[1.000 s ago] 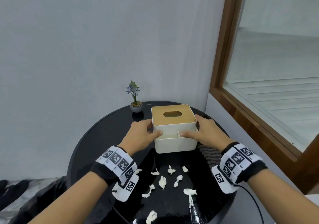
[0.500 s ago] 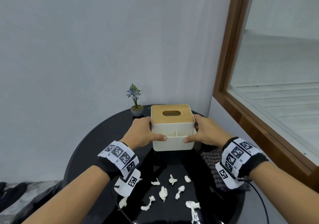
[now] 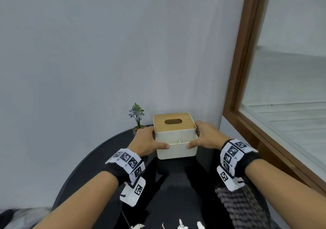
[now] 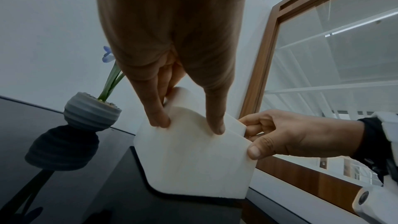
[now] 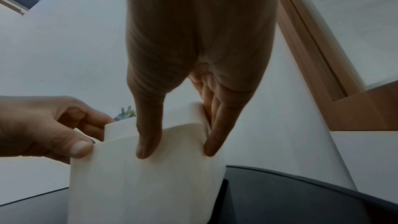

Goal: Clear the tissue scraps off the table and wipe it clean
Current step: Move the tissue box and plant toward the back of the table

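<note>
I've got my left hand (image 3: 146, 141) and right hand (image 3: 206, 137) gripping the box (image 3: 175, 137) on the table (image 3: 98, 160), scraps (image 3: 181, 226) near me.

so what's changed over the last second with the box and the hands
Both hands, left hand and right hand, have carried the tissue box away from the person toward the back of the black table, up beside the small potted plant. The tissue scraps now lie farther from the box. Unchanged: each hand grips its side of the box, and the checked cloth lies on the right.
</note>
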Available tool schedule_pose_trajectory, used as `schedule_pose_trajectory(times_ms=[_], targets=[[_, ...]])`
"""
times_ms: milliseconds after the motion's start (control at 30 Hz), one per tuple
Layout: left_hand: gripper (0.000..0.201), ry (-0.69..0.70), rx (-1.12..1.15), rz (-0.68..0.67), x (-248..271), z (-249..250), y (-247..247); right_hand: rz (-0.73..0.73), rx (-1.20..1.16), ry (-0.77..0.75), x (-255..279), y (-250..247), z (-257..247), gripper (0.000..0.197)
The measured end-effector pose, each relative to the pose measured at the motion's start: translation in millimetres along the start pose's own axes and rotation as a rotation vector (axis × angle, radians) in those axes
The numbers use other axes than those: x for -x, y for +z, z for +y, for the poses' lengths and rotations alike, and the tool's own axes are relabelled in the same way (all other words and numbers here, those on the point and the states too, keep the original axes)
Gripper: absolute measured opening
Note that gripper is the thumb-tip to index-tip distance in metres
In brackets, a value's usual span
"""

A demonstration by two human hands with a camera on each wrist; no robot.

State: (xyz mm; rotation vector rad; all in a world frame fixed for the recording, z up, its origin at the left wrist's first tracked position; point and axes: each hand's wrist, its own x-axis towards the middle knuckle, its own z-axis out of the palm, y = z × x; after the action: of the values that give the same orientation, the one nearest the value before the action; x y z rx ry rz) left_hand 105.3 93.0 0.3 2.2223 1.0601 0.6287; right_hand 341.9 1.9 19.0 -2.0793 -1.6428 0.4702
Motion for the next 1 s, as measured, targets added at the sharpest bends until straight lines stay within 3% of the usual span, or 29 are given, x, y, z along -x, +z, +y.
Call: schedule_pose_trajectory(times_ms=[200, 1000], targets=[[0.055, -0.038, -0.016, 0.020, -18, -9, 0, -0.024, 0.001, 0.013, -22, 0, -1, 0.090], [0.062, -0.101, 0.004, 0.016, -34, -17, 1, -0.034, -0.130, 0.028, -35, 12, 1, 0.081]])
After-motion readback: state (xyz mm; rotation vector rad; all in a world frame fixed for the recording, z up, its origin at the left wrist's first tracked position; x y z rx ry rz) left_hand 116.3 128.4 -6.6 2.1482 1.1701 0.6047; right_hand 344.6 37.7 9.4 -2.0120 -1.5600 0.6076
